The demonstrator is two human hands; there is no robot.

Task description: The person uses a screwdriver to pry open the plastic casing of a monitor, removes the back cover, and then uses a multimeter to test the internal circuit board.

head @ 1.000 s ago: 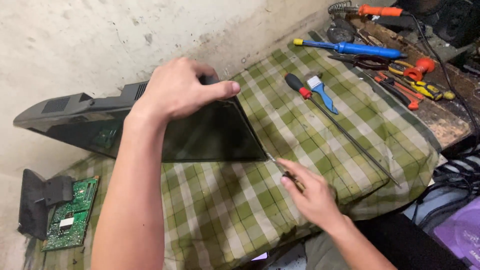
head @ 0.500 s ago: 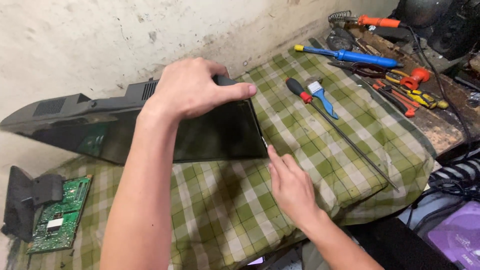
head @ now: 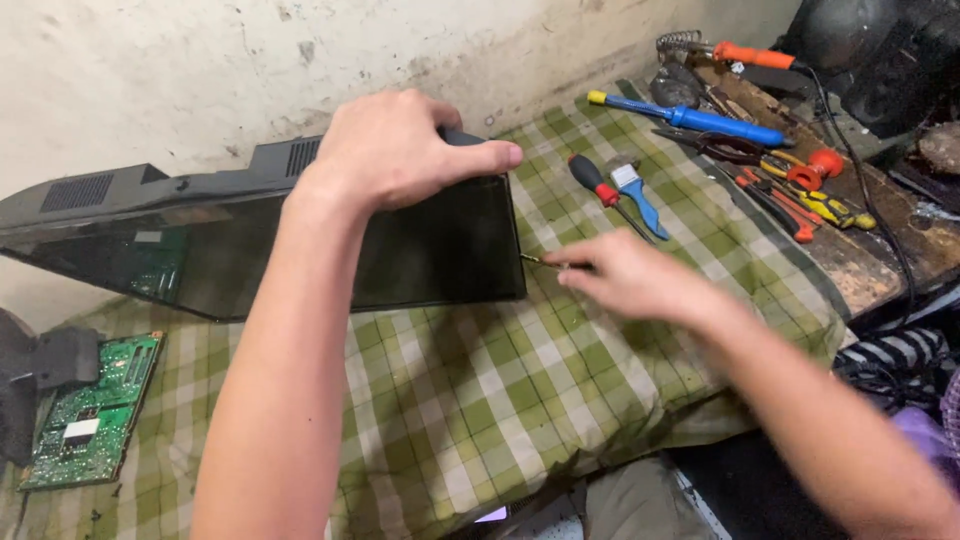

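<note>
Gripping the top edge of the black monitor (head: 300, 250), the left hand (head: 395, 150) props it upright on the checked cloth (head: 480, 400); at its three o'clock, the right hand (head: 620, 275) pinches a thin screwdriver (head: 540, 262) against the screen's side.

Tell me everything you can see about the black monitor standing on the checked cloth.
The monitor is a flat black screen with a glossy dark front that mirrors a green circuit board. Its back shell looks like matt plastic with vent slots along the top. It stands on its lower edge on the green checked cloth, tilted, close to the wall. The left hand grips its top right corner. The right hand holds a thin tool whose tip meets the monitor's right edge.
</note>
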